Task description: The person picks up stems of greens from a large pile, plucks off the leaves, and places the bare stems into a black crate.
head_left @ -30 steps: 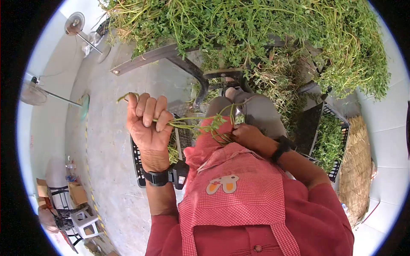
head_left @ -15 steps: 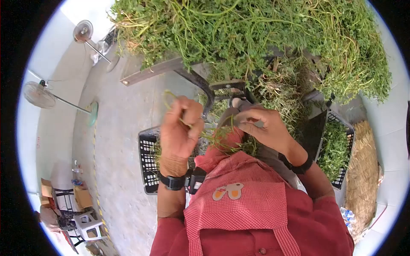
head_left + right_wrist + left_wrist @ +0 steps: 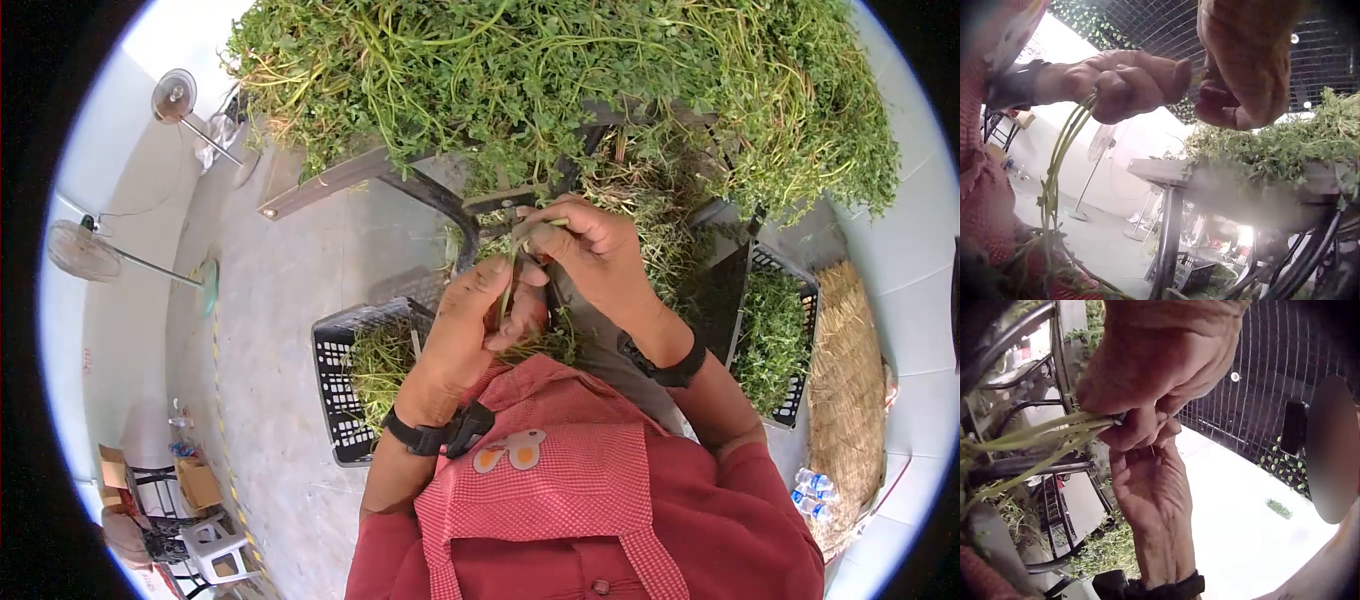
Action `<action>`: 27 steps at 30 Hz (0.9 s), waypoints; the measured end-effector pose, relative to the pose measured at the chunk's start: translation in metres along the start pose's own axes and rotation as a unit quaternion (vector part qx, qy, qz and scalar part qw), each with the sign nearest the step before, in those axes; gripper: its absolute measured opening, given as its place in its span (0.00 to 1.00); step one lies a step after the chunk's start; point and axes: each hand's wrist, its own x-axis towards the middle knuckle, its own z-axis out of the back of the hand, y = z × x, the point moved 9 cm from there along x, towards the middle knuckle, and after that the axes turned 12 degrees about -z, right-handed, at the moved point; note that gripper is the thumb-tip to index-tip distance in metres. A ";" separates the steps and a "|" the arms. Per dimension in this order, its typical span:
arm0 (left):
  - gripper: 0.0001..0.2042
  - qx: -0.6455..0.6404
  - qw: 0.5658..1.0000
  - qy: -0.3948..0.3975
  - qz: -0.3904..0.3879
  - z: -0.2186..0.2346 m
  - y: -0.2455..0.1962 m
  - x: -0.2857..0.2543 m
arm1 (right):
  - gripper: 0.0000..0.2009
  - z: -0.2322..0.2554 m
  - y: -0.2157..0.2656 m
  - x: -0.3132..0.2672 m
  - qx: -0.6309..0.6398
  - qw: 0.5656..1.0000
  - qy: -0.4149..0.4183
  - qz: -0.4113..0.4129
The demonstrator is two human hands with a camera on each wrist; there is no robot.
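Observation:
Both hands meet above the lap. My left hand (image 3: 470,315) grips several long green stems (image 3: 1060,150), which hang from its curled fingers toward the lap in the right wrist view. My right hand (image 3: 605,260) faces it from the other side, thumb and fingers pinching a short piece of green stem (image 3: 557,222). In the left wrist view the right hand (image 3: 1154,487) has its fingertips right at the left hand's fingers, beside the stem ends. Leafy ends of the stems lie over the red checked apron (image 3: 545,400).
A table edge (image 3: 330,185) ahead carries a large heap of leafy green stalks (image 3: 560,70). Black crates of greens stand at left (image 3: 345,395) and right (image 3: 775,345). Dry stalks lie under the table. A straw bundle (image 3: 845,400) and water bottles (image 3: 815,490) are far right; fans stand left.
My left hand has come in from the left with the stems, and my right hand has risen from the lap. The two hands now meet in the middle.

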 end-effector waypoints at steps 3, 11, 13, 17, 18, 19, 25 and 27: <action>0.13 0.010 0.999 0.027 -0.019 0.000 0.005 0.002 | 0.08 0.005 -0.017 -0.006 0.063 0.995 0.002 -0.078; 0.09 0.638 0.694 0.301 -0.141 -0.047 0.007 -0.028 | 0.18 -0.034 -0.073 -0.058 0.057 0.889 0.238 -0.387; 0.07 0.663 0.672 0.306 -0.125 -0.037 0.014 -0.032 | 0.15 -0.028 -0.026 -0.056 -0.113 0.908 0.247 -0.318; 0.08 0.550 0.795 0.154 -0.203 0.036 0.016 -0.021 | 0.07 -0.040 0.041 -0.076 -0.139 0.967 0.208 0.045; 0.10 0.521 0.816 0.116 -0.222 0.045 0.001 -0.015 | 0.07 -0.030 0.047 -0.073 -0.138 0.968 0.206 0.044; 0.12 0.493 0.833 0.076 -0.239 0.054 -0.019 -0.010 | 0.08 -0.015 0.052 -0.066 -0.232 0.956 0.159 0.084; 0.13 -0.188 0.979 0.023 -0.078 0.037 -0.065 -0.017 | 0.16 0.081 -0.007 -0.027 -0.453 0.887 -0.084 -0.042; 0.12 -0.209 0.974 0.018 -0.087 0.034 -0.055 -0.016 | 0.20 0.051 -0.010 -0.027 -0.122 0.976 0.087 -0.159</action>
